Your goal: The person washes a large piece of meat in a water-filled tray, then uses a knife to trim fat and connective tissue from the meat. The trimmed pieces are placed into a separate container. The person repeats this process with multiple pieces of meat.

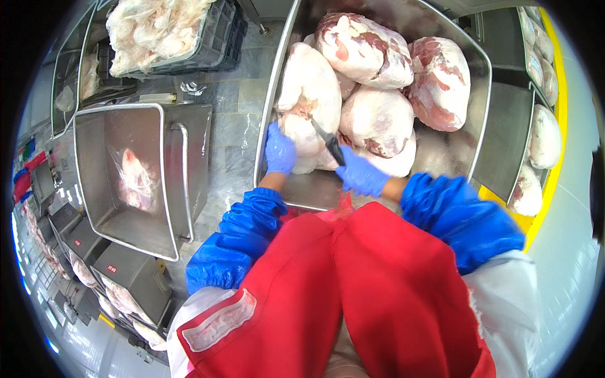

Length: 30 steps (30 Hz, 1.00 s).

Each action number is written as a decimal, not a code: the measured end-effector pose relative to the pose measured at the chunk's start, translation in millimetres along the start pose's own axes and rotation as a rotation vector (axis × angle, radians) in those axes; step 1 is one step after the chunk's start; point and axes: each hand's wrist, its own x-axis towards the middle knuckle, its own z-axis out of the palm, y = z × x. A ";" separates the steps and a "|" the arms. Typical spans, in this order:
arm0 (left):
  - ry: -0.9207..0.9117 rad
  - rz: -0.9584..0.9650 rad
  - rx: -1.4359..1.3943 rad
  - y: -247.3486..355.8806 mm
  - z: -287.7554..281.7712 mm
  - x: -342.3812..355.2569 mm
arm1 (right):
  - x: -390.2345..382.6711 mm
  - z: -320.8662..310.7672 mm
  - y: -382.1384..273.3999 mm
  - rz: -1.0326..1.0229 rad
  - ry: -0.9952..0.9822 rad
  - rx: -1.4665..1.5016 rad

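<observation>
In my blue-gloved right hand (362,173) is a knife (333,148) with a dark handle, its blade pointing up and left. The blade's tip meets a large, pale, fat-covered piece of meat (309,82) at the left side of a steel tub (372,6). My left hand (280,150), also gloved in blue, grips that piece at its near left edge; some of its fingertips are hard to make out. Several other big cuts of meat, such as a reddish one (439,82), lie beside it in the tub.
Left of me stands a steel bin (126,242) with a handle and a small piece of meat (138,183) inside. Beyond it, a dark crate (217,38) is heaped with pale trimmings (157,31). More meat (543,138) lies in containers along the right, beside a yellow edge (558,126).
</observation>
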 end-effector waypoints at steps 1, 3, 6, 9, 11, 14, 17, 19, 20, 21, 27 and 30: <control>-0.031 -0.005 0.009 -0.1 2.1 3.4 | 16.1 20.2 41.6 -0.177 0.144 -0.099; 0.032 0.040 0.016 -8.1 6.3 3.7 | 16.5 27.4 41.4 -0.052 0.152 -0.108; 0.017 0.041 0.026 -19.6 11.1 6.0 | 25.1 49.8 59.3 -0.070 0.278 -0.140; -0.011 0.061 0.011 -24.3 9.1 11.0 | 47.3 66.7 78.0 -0.134 0.363 -0.131; -0.045 0.021 0.042 -20.6 7.0 9.5 | 38.7 59.0 69.3 -0.139 0.350 -0.119; -0.005 0.071 0.061 -18.0 6.7 7.2 | 25.9 45.2 53.7 -0.054 0.258 -0.162; -0.025 0.064 0.041 -15.4 4.9 6.8 | 9.3 33.4 49.2 -0.133 0.243 -0.252; -0.038 0.067 0.019 -15.3 3.7 7.9 | -12.3 16.7 30.3 -0.051 0.133 -0.204; -0.042 0.050 0.015 -16.9 3.9 7.1 | -29.0 0.7 1.7 0.066 0.011 -0.124; -0.052 0.043 0.013 -16.4 3.1 7.4 | -41.7 -12.4 -18.4 0.184 -0.102 -0.039; -0.086 0.167 0.076 -11.3 5.2 8.1 | -5.3 -25.9 -32.4 0.249 -0.230 0.373; -0.100 0.236 0.106 -23.1 0.3 6.4 | -3.5 2.9 -19.6 0.199 -0.159 0.377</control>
